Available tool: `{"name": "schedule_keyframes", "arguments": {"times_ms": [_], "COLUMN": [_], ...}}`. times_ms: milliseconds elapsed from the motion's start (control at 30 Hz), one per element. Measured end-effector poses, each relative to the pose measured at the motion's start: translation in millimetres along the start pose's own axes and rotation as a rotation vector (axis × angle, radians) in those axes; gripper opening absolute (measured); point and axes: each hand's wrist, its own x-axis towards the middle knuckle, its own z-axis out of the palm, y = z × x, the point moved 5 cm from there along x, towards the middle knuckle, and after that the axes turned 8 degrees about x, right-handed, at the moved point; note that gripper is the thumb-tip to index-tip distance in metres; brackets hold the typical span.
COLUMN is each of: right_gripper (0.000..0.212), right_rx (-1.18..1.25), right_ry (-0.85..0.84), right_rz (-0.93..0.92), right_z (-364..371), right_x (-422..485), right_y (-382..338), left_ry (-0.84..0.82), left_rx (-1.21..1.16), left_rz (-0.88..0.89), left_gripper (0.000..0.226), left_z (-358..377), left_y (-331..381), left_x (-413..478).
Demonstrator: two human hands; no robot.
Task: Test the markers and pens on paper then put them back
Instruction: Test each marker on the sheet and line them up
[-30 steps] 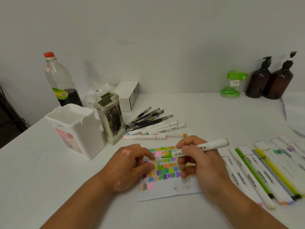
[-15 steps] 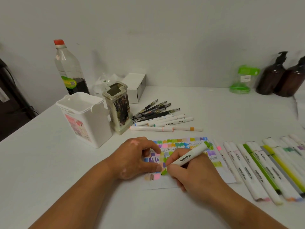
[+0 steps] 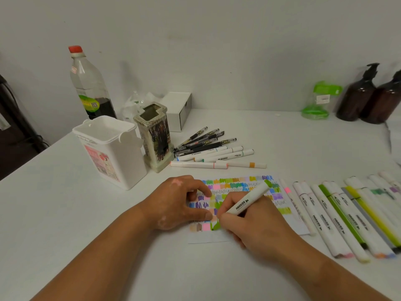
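A sheet of paper (image 3: 245, 185) covered in small colour swatches lies in front of me. My right hand (image 3: 249, 222) grips a white marker (image 3: 247, 199) with a green end cap, its green tip down on the paper's lower rows beside a fresh green patch (image 3: 216, 225). My left hand (image 3: 180, 203) rests on the paper's left part, thumb and forefinger pressing it flat. A row of several white markers (image 3: 338, 216) lies to the right. More markers and black pens (image 3: 208, 151) lie behind the paper.
A white plastic bucket (image 3: 112, 148) and a patterned ceramic pen holder (image 3: 155, 135) stand at the left. Behind them are a plastic bottle (image 3: 90, 83) and a small white box (image 3: 179, 109). A green-lidded jar (image 3: 319, 101) and two brown pump bottles (image 3: 355, 96) stand at the back right.
My right hand turned the marker from lying level above the paper to tip down, then coloured a green patch in the lower rows. My left hand stayed on the paper.
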Motion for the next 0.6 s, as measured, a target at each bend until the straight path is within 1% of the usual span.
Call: {"name": "schedule_keyframes", "arguments": {"times_ms": [100,333,467,600], "right_gripper": [0.019,0.014,0.015,0.016], "right_rx": [0.037,0.006,-0.005,-0.019], "right_ry": [0.029,0.037,0.051,0.033], "right_rz": [0.017,0.017,0.016,0.015], "right_z": [-1.5,-2.8,-3.7,-3.0], "right_x": [1.1,1.3,1.8,1.1], "right_y": [1.4,2.9,2.9,2.4], "left_ry": [0.012,0.030,0.021,0.017], "left_rx": [0.004,0.008,0.004,0.006], "left_rz": [0.009,0.013,0.008,0.006], "left_gripper": [0.057,0.052,0.056,0.055], "left_z": [-0.6,-1.0,-0.1,1.4], "left_y": [-0.6,-1.8,-1.8,-3.1], "left_x": [0.1,-0.3,0.4,0.7]}}
